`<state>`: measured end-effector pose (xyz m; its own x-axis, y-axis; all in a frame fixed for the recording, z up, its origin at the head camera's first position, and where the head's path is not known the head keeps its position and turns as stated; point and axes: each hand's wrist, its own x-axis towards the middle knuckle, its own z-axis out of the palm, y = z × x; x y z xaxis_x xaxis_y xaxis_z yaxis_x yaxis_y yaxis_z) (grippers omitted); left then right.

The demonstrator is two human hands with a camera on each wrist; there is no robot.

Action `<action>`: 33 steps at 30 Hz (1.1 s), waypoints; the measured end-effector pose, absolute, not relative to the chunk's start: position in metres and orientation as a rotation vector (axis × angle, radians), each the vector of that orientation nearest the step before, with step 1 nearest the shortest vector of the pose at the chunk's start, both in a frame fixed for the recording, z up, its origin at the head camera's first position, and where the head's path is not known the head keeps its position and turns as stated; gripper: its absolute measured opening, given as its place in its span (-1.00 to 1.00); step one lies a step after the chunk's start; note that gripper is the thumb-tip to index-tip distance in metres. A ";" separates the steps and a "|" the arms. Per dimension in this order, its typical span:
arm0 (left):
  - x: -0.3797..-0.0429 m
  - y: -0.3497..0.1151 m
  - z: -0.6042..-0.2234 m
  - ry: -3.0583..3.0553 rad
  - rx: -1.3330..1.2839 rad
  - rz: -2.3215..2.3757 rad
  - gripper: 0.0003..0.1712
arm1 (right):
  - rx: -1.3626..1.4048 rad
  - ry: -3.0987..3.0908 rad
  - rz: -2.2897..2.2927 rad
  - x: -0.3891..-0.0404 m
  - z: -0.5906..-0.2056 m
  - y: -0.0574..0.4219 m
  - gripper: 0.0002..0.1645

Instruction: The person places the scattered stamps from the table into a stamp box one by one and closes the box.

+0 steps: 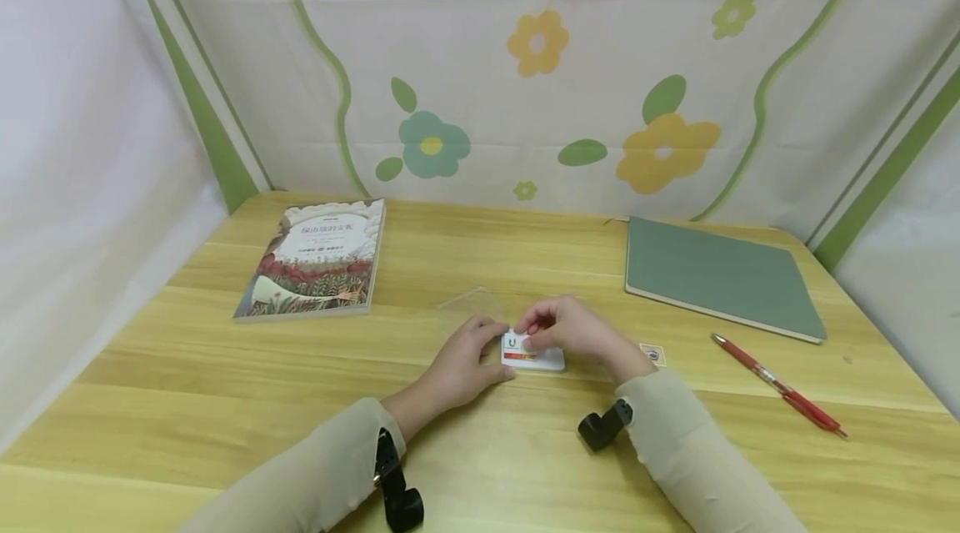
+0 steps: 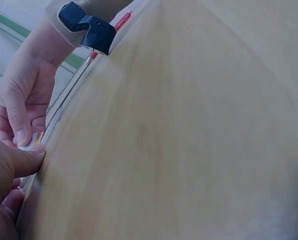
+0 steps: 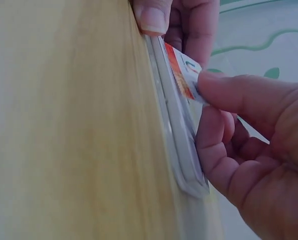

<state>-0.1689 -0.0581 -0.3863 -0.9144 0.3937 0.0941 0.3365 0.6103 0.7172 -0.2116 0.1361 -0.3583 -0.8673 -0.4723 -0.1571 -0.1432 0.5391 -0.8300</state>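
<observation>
A flat white slab (image 1: pixel 552 361) lies on the table in front of me, with a clear plastic layer (image 3: pixel 189 189) under it in the right wrist view. My left hand (image 1: pixel 467 362) holds its left end, thumb at the near edge and fingers at the far edge. With thumb and forefinger, my right hand (image 1: pixel 573 331) pinches a small label (image 3: pixel 185 72) that has a logo and a red-orange stripe. The label tilts up from the slab's top, its left part close to the left hand's fingers. Behind the left hand lies a clear plastic piece (image 1: pixel 474 305).
An illustrated book (image 1: pixel 318 258) lies at the back left and a green notebook (image 1: pixel 720 274) at the back right. Right of my right wrist are a small stamp-like square (image 1: pixel 654 355) and a red pen (image 1: pixel 780 387). A flowered curtain (image 1: pixel 487 57) stands behind the table.
</observation>
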 end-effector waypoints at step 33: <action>-0.168 -0.058 -0.385 2.736 0.627 1.210 -0.33 | -0.702 2.747 -0.991 -0.195 -0.358 0.124 -0.91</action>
<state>-0.1684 -0.0580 -0.3851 -0.9124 0.4001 0.0866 0.3332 0.6030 0.7248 -0.1949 0.1243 -0.3583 -0.8817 -0.4710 0.0276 -0.3802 0.6744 -0.6330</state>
